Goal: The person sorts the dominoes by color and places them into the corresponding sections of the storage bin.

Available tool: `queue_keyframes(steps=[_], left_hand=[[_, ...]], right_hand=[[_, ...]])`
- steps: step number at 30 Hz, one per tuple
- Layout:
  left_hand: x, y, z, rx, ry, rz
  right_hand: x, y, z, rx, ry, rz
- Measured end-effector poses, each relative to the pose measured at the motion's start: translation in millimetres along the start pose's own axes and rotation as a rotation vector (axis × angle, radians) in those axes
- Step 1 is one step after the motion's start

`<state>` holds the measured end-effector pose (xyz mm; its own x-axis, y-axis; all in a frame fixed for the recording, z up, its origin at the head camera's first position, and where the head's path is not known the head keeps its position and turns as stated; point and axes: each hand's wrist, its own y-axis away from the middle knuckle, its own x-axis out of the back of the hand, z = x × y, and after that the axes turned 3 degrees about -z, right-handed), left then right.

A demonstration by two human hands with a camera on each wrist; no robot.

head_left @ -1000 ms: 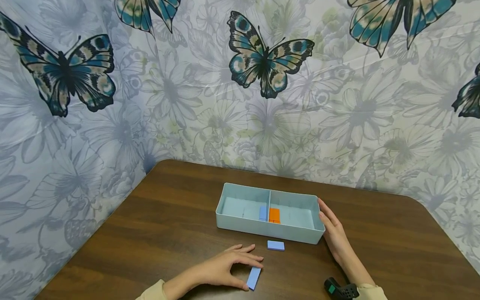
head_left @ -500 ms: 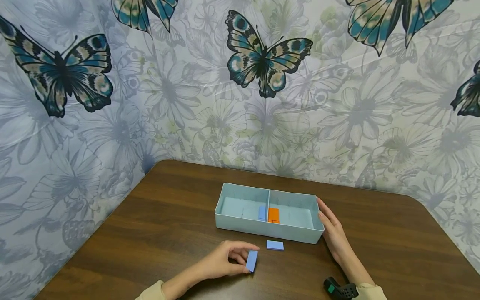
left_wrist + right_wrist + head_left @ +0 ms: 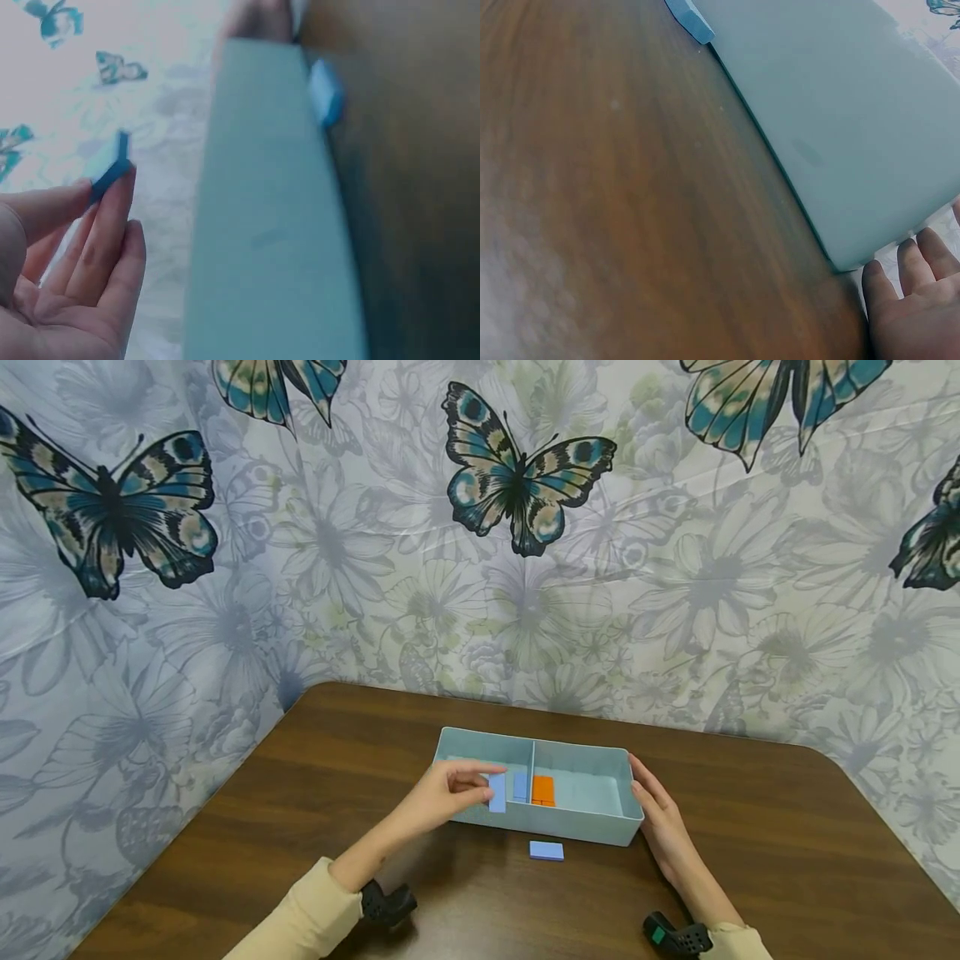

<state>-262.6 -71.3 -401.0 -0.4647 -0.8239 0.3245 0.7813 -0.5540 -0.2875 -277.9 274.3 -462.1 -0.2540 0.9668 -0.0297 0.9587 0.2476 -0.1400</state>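
Note:
Between thumb and fingertips my left hand (image 3: pixel 442 795) pinches a blue rectangular tile (image 3: pixel 497 794), held upright at the front wall of the left compartment of a pale blue box (image 3: pixel 577 828). The left wrist view shows that tile (image 3: pixel 111 178) at the fingertips, above the rest of the hand. My right hand (image 3: pixel 667 828) rests against the box's right end with its fingers extended. Inside the box, a blue tile (image 3: pixel 520 787) lies left of the divider and orange tiles (image 3: pixel 543 791) lie right of it. Another blue tile (image 3: pixel 547 851) lies on the table before the box.
The box stands on a brown wooden table (image 3: pixel 300 827) with rounded far corners. A cloth (image 3: pixel 405 610) with butterflies and flowers hangs behind it. A black strap device (image 3: pixel 678 937) sits on my right wrist and another (image 3: pixel 387 904) on my left.
My left hand has picked the blue tile off the table and carried it up and forward to the box's left compartment. The right hand stays at the box's end.

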Motion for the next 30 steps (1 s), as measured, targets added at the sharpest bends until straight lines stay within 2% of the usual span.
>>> queue_keyframes(steps=[4, 12, 15, 16, 22, 23, 26, 30], left_hand=[[14.4, -21.2, 0.7, 0.071, -0.022, 0.037], [21.8, -49.3, -21.4, 0.223, 0.057, -0.021], [21.6, -55.0, -25.7, 0.273, 0.049, -0.034], [22.8, -57.6, -35.3, 0.270, 0.041, -0.046], [20.7, -62.7, -39.3, 0.382, -0.045, -0.058], [18.7, -61.9, -32.0, 0.417, -0.060, -0.052], [16.3, -62.5, -34.8, 0.443, -0.100, -0.053], [13.2, -64.9, -38.4, 0.454, -0.083, -0.069]], right_hand=[[-0.5, 0.3, 0.8, -0.003, -0.003, -0.005], [-3.6, 1.6, 0.4, -0.014, -0.003, 0.008], [-4.6, 2.3, -0.7, -0.013, 0.004, 0.008], [-4.9, 2.4, -1.0, -0.014, 0.005, 0.009], [-4.6, 2.2, -2.4, -0.013, 0.000, 0.012], [-4.4, 2.1, -2.5, -0.012, 0.000, 0.011], [-3.5, 2.1, -2.7, -0.013, -0.003, 0.011], [-2.9, 2.7, -3.5, -0.010, -0.001, 0.013]])
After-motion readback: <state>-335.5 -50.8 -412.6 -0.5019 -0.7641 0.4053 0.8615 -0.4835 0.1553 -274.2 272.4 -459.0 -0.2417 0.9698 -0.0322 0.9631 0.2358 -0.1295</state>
